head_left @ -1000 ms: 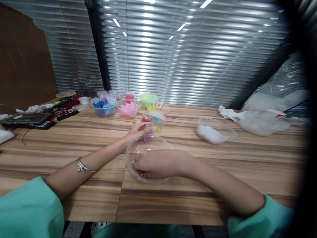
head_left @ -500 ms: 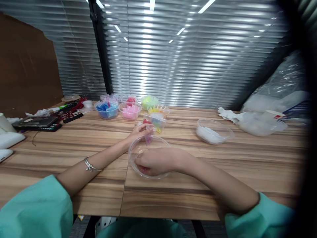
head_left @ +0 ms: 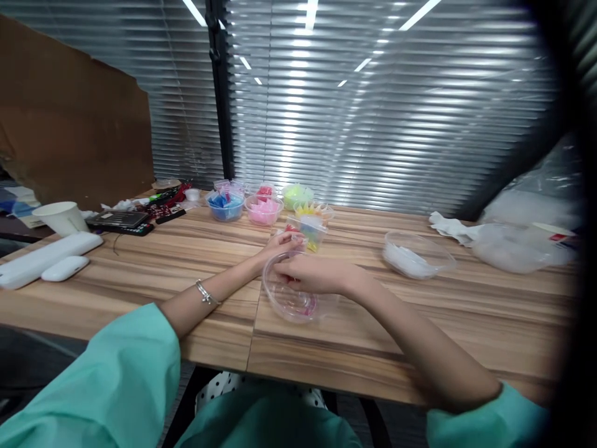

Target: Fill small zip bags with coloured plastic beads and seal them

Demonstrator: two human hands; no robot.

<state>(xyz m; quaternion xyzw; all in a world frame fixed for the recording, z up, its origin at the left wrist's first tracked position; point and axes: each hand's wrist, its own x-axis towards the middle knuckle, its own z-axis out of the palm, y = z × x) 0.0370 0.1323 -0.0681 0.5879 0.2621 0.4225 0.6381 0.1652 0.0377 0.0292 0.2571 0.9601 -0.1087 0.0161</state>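
Left of centre, a round clear plastic bowl [head_left: 275, 298] stands on the table with something small and pink-red low in it. My right hand [head_left: 314, 274] reaches over the bowl, its fingers curled together inside the rim; whatever they hold is hidden. Just beyond the bowl, my left hand [head_left: 285, 244] is closed on a small clear plastic bag [head_left: 302, 240], mostly covered by the fingers. Beside that hand stands a clear container [head_left: 317, 231] with yellow and pale blue contents.
Behind are bowls of blue packets [head_left: 226, 205], pink packets [head_left: 263, 210] and light-green pieces [head_left: 297, 195]. A clear tub [head_left: 415, 256] with white contents is on the right, near crumpled plastic bags [head_left: 508, 252]. A paper cup [head_left: 63, 218] and white case [head_left: 51, 258] are at left.
My right hand has lifted from deep in the bowl toward its far rim, revealing pink-red in the bottom. My left hand stays beside the bowl. The view has swung left.
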